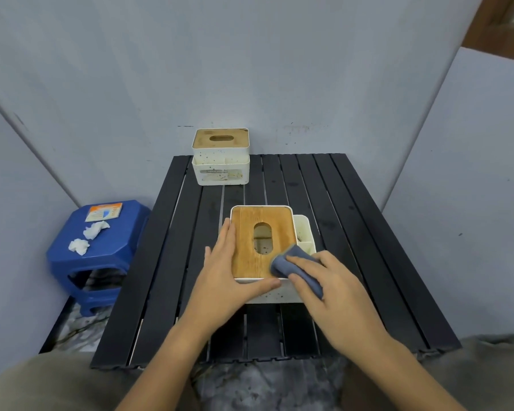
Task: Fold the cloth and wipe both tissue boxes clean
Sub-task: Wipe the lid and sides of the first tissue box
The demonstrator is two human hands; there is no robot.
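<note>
We note a black slatted table [353,221] set against a grey wall, with a blue stool [72,262] just beside its left edge. On the stool lie two crumpled tissues [95,229] and a small printed packet [104,212].

Two tissue boxes stand on the table. The far box [220,157] sits at the back edge, well apart from both hands — its white sides look speckled and its wooden lid dull. The near box [276,292] sits in the middle, directly under our hands, its wooden lid [244,232] facing up; the lid's long axis, like its oval slot, runs away from us. A white side compartment adjoins it on the right.

Our left hand [229,277] rests along the box's left side, fingers fairly straight on the lid's edge, thumb lying across the near rim — bracing, not clasping. Our right hand [330,289] presses the folded grey-blue cloth [291,264] down on the lid's near right corner, fingers curled over it.

Judgement: folding is done and the near box's lid is being wiped. The unwiped length of lid lies ahead and to the left of the cloth, so the stroke likely runs forward along the long axis. The far box looks still unwiped; it lies ahead and slightly left, a little nearer the left hand.
</note>
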